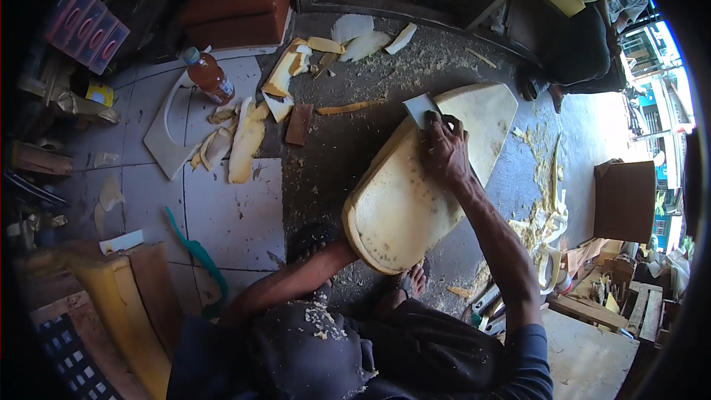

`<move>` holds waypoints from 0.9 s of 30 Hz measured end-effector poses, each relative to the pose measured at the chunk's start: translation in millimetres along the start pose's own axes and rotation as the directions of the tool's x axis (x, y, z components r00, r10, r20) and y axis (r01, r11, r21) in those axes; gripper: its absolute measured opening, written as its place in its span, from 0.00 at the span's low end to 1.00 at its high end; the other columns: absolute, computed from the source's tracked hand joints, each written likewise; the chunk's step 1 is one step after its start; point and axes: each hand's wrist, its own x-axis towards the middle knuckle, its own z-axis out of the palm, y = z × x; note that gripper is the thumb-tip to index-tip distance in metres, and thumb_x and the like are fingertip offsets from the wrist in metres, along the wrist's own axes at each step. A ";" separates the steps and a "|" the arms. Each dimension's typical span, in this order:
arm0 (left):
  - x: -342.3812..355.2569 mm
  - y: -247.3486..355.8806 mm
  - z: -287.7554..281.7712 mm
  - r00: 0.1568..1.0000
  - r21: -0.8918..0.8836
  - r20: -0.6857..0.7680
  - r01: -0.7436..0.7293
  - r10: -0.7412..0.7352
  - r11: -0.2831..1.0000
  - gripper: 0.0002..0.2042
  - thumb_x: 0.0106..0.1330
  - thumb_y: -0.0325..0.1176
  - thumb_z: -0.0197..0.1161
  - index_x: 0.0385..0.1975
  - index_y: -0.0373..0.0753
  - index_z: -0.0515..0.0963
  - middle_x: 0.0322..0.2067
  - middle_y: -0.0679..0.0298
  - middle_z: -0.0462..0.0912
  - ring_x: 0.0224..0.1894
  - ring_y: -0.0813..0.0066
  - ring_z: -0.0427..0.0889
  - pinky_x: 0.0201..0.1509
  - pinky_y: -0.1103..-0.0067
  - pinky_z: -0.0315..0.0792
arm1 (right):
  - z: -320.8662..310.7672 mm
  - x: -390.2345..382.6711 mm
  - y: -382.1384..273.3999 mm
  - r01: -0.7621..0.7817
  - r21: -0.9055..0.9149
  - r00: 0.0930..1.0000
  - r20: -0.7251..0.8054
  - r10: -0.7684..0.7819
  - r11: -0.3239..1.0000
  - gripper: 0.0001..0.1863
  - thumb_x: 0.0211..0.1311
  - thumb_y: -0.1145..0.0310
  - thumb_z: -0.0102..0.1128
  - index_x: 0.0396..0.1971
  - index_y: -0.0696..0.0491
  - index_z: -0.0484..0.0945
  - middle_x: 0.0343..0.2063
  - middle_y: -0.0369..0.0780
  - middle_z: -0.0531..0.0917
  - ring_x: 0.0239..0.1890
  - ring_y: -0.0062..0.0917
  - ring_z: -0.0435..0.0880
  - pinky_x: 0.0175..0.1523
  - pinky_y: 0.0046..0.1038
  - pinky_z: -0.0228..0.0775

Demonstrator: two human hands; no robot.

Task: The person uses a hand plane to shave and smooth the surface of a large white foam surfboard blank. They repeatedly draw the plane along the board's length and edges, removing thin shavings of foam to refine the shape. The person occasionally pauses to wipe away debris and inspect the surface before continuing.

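Note:
A long yellowish foam seat pad point(400, 215), rounded at its near end and speckled with dark spots, lies slanted in front of my legs. My right hand point(447, 150) rests on its upper face near the far left edge. The fingers are closed on a flat, pale grey rectangular piece point(421, 110), which sits against that edge; its exact kind does not show. From the lower left, my left forearm point(296, 279) reaches beneath the near end of the pad. The pad hides my left hand point(348, 250) almost wholly, fingers included.
Foam offcuts point(246, 141) and crumbs litter the floor, beside a bottle of reddish-brown liquid point(209, 75). A reddish-brown cushioned seat point(237, 0) stands at the back. On the right are a cardboard box point(624, 200) and wood scraps point(592, 310). Another person's dark-clothed leg point(578, 48) is at upper right.

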 end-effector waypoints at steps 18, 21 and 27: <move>-9.3 -6.8 -8.9 0.998 0.042 0.006 0.055 -0.055 0.998 0.34 0.78 0.44 0.54 0.77 0.40 0.48 0.69 0.55 0.62 0.74 0.65 0.60 0.80 0.67 0.54 | 10.9 14.6 5.8 0.019 -0.035 0.999 -0.046 -0.021 0.999 0.21 0.65 0.70 0.60 0.58 0.58 0.76 0.52 0.48 0.84 0.61 0.55 0.73 0.59 0.59 0.63; -12.6 -11.2 -9.6 0.997 0.053 0.006 0.073 -0.074 0.996 0.34 0.78 0.44 0.53 0.77 0.40 0.48 0.69 0.55 0.62 0.74 0.65 0.61 0.80 0.67 0.54 | 33.2 -20.7 -50.4 0.171 0.148 0.982 -0.108 -0.156 0.974 0.28 0.67 0.67 0.56 0.67 0.53 0.72 0.58 0.51 0.82 0.67 0.53 0.69 0.68 0.60 0.60; -8.4 -5.1 4.2 0.998 0.012 0.037 0.052 -0.052 0.999 0.32 0.79 0.44 0.51 0.77 0.40 0.49 0.68 0.55 0.62 0.73 0.65 0.61 0.79 0.67 0.54 | 17.2 -7.7 5.6 -0.172 0.115 0.978 0.142 0.155 0.978 0.24 0.78 0.61 0.44 0.70 0.44 0.69 0.63 0.48 0.78 0.69 0.52 0.65 0.70 0.52 0.54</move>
